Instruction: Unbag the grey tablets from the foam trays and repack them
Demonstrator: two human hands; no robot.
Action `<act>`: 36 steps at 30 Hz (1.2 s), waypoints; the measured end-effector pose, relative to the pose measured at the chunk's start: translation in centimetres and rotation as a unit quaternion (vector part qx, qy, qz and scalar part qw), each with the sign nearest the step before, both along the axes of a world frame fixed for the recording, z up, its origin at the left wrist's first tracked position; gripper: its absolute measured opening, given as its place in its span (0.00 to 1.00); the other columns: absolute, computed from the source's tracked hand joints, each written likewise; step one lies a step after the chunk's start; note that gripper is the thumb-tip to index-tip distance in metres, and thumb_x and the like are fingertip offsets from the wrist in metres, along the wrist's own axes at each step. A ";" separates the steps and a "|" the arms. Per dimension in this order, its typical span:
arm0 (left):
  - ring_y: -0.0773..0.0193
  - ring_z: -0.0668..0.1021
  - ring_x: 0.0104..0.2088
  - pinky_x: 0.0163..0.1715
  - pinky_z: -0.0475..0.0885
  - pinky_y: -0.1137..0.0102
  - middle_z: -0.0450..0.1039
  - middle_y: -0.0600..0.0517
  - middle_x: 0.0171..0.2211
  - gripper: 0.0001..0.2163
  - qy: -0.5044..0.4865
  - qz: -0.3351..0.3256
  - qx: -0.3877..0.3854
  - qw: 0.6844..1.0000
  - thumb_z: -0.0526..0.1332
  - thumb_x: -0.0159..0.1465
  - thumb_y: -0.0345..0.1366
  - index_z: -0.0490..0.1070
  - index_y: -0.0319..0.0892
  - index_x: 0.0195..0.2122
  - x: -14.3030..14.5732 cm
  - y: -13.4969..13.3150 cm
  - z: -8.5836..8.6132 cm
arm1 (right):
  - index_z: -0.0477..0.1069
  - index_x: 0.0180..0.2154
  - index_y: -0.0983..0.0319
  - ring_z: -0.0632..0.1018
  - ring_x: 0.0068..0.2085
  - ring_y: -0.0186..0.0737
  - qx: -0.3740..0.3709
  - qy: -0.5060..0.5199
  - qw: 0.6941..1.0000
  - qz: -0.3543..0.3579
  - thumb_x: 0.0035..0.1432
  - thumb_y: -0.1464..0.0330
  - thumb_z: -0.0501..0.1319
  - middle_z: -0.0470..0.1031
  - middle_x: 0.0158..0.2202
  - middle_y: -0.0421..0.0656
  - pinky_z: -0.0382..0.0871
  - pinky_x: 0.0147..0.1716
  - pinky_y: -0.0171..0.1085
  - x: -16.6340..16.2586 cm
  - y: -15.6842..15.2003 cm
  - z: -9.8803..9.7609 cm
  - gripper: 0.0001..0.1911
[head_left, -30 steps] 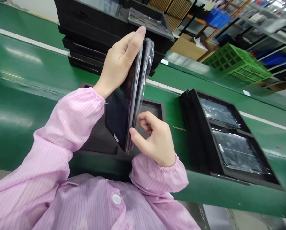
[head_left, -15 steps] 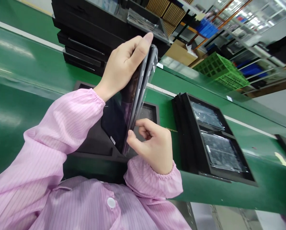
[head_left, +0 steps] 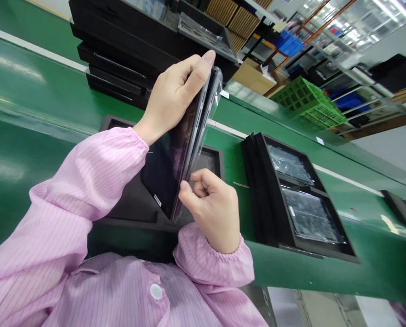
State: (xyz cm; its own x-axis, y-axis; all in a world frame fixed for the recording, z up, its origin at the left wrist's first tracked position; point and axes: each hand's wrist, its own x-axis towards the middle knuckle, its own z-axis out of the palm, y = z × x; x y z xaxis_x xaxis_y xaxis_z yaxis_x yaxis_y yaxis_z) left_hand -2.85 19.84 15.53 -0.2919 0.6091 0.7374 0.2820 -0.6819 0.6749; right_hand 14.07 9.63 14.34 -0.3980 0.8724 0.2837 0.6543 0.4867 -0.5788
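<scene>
My left hand [head_left: 173, 95] grips the upper end of a dark tablet [head_left: 170, 168] that stands on edge, its black screen facing left. A clear plastic bag [head_left: 211, 97] hangs loosely along the tablet's right side. My right hand [head_left: 211, 211] is curled at the tablet's lower edge, thumb and fingers pinching the bag there. Under both hands lies a black foam tray [head_left: 128, 213] on the green conveyor belt [head_left: 36, 118].
A second black tray [head_left: 257, 190] with two bagged tablets lies to the right on the belt. A tall stack of black trays [head_left: 121, 45] stands behind. A green crate [head_left: 308, 100], a cardboard box and shelving fill the far side. Another dark tray [head_left: 402, 209] sits at far right.
The view has drifted slightly. My right hand has slid a little up the tablet's lower edge, still pinching the bag. My left hand keeps its grip.
</scene>
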 end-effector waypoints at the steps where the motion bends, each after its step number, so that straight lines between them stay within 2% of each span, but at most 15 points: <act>1: 0.64 0.67 0.25 0.31 0.60 0.67 0.57 0.54 0.23 0.18 0.002 -0.001 -0.003 1.000 0.45 0.69 0.42 0.56 0.45 0.22 0.0 0.1 0.0 | 0.60 0.25 0.60 0.53 0.19 0.28 -0.005 0.004 1.000 0.002 0.53 0.68 0.58 0.46 0.17 0.30 0.51 0.22 0.31 0.0 0.1 0.0 0.08; 4: 0.63 0.67 0.25 0.30 0.60 0.65 0.56 0.54 0.23 0.18 -0.013 -0.002 -0.018 1.000 0.45 0.69 0.44 0.53 0.47 0.21 -0.2 0.3 -0.1 | 0.61 0.29 0.60 0.56 0.20 0.28 -0.035 -0.001 0.999 0.031 0.51 0.68 0.58 0.50 0.19 0.31 0.52 0.23 0.31 0.2 0.3 0.1 0.06; 8: 0.60 0.65 0.25 0.30 0.58 0.62 0.56 0.52 0.23 0.18 -0.031 -0.019 -0.028 0.999 0.47 0.68 0.44 0.52 0.47 0.21 -0.3 0.2 0.0 | 0.60 0.32 0.60 0.58 0.22 0.28 -0.060 -0.015 0.997 0.056 0.49 0.69 0.59 0.52 0.21 0.31 0.54 0.23 0.31 0.5 0.4 0.4 0.08; 16: 0.63 0.62 0.24 0.27 0.57 0.65 0.56 0.52 0.22 0.19 -0.030 -0.026 -0.008 0.999 0.47 0.69 0.42 0.54 0.47 0.20 -0.2 0.8 -0.3 | 0.59 0.26 0.60 0.54 0.20 0.28 -0.007 0.031 0.999 -0.002 0.54 0.68 0.57 0.47 0.18 0.31 0.52 0.22 0.31 -0.4 0.3 -0.4 0.08; 20: 0.62 0.62 0.24 0.28 0.56 0.65 0.56 0.52 0.22 0.20 -0.039 -0.024 -0.023 0.999 0.48 0.70 0.45 0.54 0.47 0.20 -0.4 0.7 -0.2 | 0.65 0.29 0.61 0.56 0.20 0.28 -0.040 0.030 0.998 0.032 0.56 0.68 0.58 0.51 0.18 0.31 0.54 0.23 0.31 0.3 1.0 -0.2 0.05; 23: 0.62 0.63 0.25 0.30 0.56 0.65 0.57 0.52 0.22 0.20 -0.041 -0.025 -0.026 0.999 0.50 0.70 0.43 0.57 0.46 0.20 -0.5 0.6 -0.1 | 0.71 0.35 0.62 0.60 0.20 0.29 -0.063 0.029 0.996 0.054 0.57 0.68 0.57 0.57 0.19 0.33 0.57 0.23 0.32 1.4 1.3 0.1 0.06; 26: 0.61 0.65 0.27 0.32 0.58 0.66 0.60 0.52 0.22 0.20 -0.082 -0.032 -0.045 0.995 0.54 0.69 0.41 0.60 0.45 0.19 -0.5 0.3 0.1 | 0.73 0.40 0.61 0.63 0.22 0.31 -0.021 0.034 0.999 0.033 0.57 0.70 0.58 0.57 0.21 0.34 0.59 0.23 0.32 2.1 0.9 0.4 0.09; 29: 0.60 0.65 0.28 0.33 0.57 0.66 0.59 0.51 0.22 0.19 -0.132 -0.030 -0.067 0.989 0.59 0.66 0.41 0.61 0.45 0.17 -0.5 0.0 0.3 | 0.74 0.37 0.61 0.64 0.24 0.31 0.041 0.026 0.999 0.018 0.57 0.72 0.59 0.57 0.22 0.35 0.60 0.25 0.33 2.0 -0.1 0.6 0.07; 32: 0.60 0.63 0.27 0.32 0.55 0.66 0.55 0.52 0.22 0.21 -0.089 0.003 -0.050 0.995 0.60 0.65 0.44 0.57 0.46 0.17 -0.4 -0.3 0.4 | 0.74 0.36 0.62 0.64 0.25 0.31 0.075 0.007 0.997 0.028 0.58 0.74 0.59 0.59 0.22 0.36 0.61 0.26 0.32 1.5 -0.8 0.7 0.06; 36: 0.60 0.62 0.26 0.33 0.55 0.66 0.53 0.52 0.22 0.22 -0.002 0.067 -0.030 0.997 0.55 0.67 0.49 0.52 0.46 0.19 -0.3 -0.5 0.4 | 0.75 0.34 0.63 0.64 0.24 0.30 0.102 -0.012 0.995 -0.017 0.58 0.74 0.60 0.59 0.22 0.35 0.59 0.25 0.32 1.1 -1.0 0.4 0.05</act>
